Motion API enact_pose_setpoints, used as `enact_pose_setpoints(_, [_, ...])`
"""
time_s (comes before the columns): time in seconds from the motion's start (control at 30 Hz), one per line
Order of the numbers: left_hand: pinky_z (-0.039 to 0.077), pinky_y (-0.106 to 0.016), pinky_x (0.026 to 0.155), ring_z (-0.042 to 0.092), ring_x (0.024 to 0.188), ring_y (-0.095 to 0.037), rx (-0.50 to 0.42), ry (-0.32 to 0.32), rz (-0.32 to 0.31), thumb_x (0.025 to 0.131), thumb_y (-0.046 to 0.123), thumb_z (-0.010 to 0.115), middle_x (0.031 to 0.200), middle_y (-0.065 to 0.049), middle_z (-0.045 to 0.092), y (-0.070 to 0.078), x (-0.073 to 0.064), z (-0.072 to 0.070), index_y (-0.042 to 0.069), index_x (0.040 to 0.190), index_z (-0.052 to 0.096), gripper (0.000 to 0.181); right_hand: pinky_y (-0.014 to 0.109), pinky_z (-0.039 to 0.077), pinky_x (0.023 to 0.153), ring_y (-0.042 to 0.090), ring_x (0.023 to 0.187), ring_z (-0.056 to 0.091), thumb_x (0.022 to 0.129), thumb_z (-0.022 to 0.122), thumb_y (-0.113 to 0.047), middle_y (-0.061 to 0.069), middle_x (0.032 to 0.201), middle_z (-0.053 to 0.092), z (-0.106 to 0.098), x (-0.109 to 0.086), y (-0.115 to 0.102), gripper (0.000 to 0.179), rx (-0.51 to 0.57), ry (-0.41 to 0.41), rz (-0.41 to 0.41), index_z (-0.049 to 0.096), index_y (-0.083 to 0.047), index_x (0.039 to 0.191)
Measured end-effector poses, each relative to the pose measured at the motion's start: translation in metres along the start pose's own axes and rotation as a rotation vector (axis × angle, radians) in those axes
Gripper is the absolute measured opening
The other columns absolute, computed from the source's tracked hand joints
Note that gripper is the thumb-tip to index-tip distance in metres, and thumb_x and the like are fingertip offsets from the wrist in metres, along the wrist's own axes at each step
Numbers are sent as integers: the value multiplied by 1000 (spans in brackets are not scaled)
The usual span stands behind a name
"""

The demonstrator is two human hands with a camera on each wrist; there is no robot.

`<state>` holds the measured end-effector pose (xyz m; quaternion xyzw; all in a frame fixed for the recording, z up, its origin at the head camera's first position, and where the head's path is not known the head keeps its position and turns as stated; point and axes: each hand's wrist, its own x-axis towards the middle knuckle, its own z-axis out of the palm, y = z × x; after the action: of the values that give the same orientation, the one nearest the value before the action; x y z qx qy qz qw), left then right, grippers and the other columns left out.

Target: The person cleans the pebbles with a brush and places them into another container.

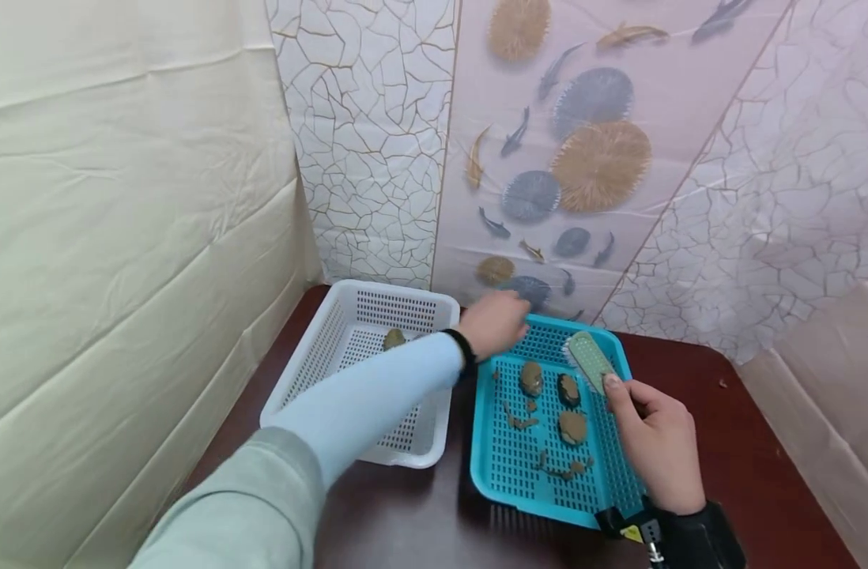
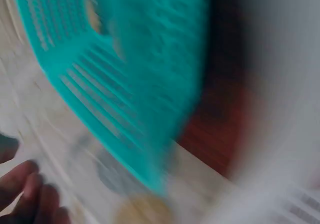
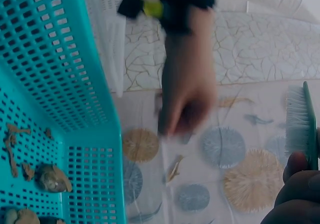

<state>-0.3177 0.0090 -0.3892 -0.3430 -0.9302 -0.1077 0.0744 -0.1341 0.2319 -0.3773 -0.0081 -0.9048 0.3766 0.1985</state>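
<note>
Oblong green brush (image 1: 589, 359), white-bristled, was gripped in right hand (image 1: 658, 435) | left hand (image 1: 494, 324): thumb and fingers stood apart | rounded, brown-crusted stones (image 1: 572, 427) lay in teal perforated basket (image 1: 483, 450)

Booth-like corner (image 1: 302, 213), rm type unclear, cream cloth drape (image 1: 121, 205), fish-print fabric backdrop (image 1: 491, 118); dk brown table (image 1: 391, 514)

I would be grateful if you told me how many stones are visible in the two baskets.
4: a stone in the white basket; in the turquoise basket, a back-left stone, a back-right stone and a nearer stone. The left sleeve may hide more.
</note>
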Motion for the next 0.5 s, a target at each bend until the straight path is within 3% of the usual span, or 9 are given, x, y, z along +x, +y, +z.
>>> enact_pose_setpoints(0.03, [58,-31,87,69,100,-16,14,-45,34,114,25,62,112,-2,73,16,9,4,13,126,75,20,36,31,45,24,54,42,116,59,-41,4,57,40,-1,-1,1,48,1,4,1,71,-7,83])
enact_pose_setpoints(0.13, [56,-28,76,67,89,-13,20,-189,62,116,20,58,105,0,73,53,23,25,16,119,78,20,36,31,44,23,53,41,116,59,-40,4,56,40,-4,-4,1,48,2,15,-2,70,-8,82])
enact_pose_setpoints(0.23, [57,-26,77,70,89,-12,40,-325,30,117,20,54,108,1,75,74,30,49,19,127,76,24,36,30,44,24,51,39,116,59,-39,4,56,38,-7,-6,0,49,11,32,-3,69,-9,79])
enact_pose_setpoints(0.3, [59,-27,87,71,104,-14,68,-385,-16,117,24,54,127,-2,74,79,32,65,20,143,71,31,36,29,44,24,51,38,116,59,-39,4,56,37,-10,-8,-1,49,19,33,3,67,-9,78])
enact_pose_setpoints(0.37, [60,-31,94,70,118,-19,69,-424,-85,118,27,53,147,-9,66,79,32,80,24,161,56,44,36,29,45,25,52,39,116,59,-40,4,57,36,-12,-9,-2,49,28,28,9,66,-9,78])
enact_pose_setpoints(0.43, [60,-34,98,68,124,-23,60,-458,-148,118,28,49,164,-14,51,75,31,95,30,170,43,52,36,30,45,25,52,39,116,59,-41,4,57,36,-14,-10,-3,49,31,23,16,66,-10,78])
enact_pose_setpoints(0.5, [58,-36,102,64,132,-26,80,-490,-175,119,29,46,170,-15,42,70,30,109,34,172,38,54,36,30,45,25,53,40,116,59,-41,4,57,37,-17,-11,-3,49,25,24,16,67,-10,78])
